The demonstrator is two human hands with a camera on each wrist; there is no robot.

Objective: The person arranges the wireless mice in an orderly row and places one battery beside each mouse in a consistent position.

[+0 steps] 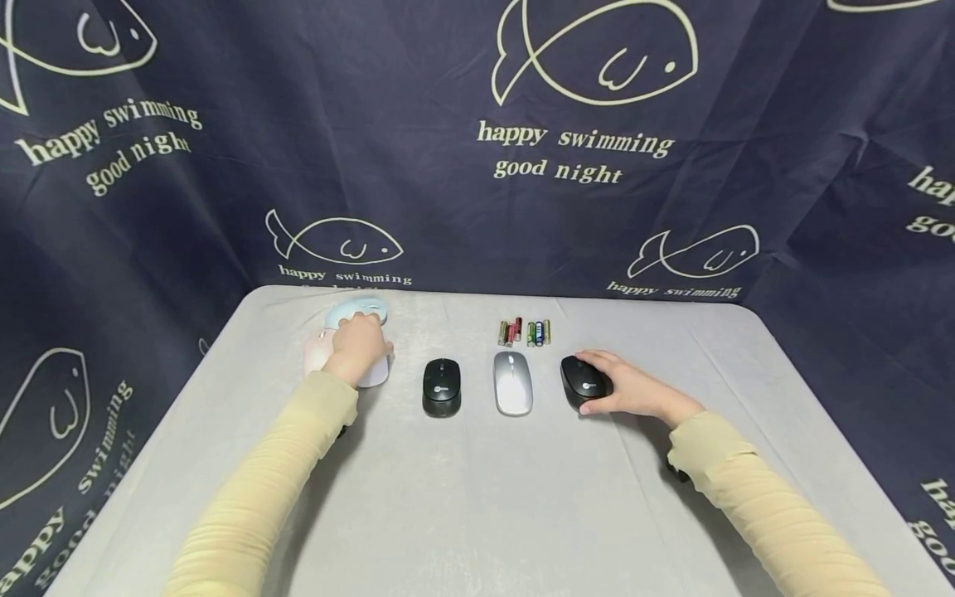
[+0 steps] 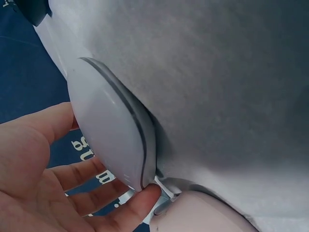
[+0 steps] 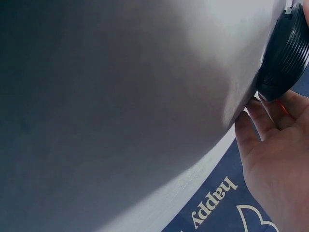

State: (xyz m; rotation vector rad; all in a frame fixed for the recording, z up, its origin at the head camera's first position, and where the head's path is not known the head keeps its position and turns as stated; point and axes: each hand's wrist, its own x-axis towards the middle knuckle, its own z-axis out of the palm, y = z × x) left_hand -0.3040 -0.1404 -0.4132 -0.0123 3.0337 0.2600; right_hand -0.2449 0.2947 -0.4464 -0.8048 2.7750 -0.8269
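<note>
My left hand (image 1: pixel 360 344) grips a pale lavender mouse (image 2: pixel 111 128) at the table's left, thumb on one side and fingertips on the other. Close beside that mouse lies a pink mouse (image 2: pixel 203 212), and a light blue mouse (image 1: pixel 373 307) sits just behind, both partly covered by the hand in the head view. Over on the right, my right hand (image 1: pixel 627 388) holds a black mouse (image 1: pixel 584 380) by its sides. Between the hands stand another black mouse (image 1: pixel 442 386) and a silver mouse (image 1: pixel 513 383), neither touched.
Several small batteries (image 1: pixel 510 332) lie in two groups behind the silver mouse. A light grey cloth covers the table (image 1: pixel 477 497). Dark blue fabric (image 1: pixel 440 166) with fish drawings hangs along the back and sides.
</note>
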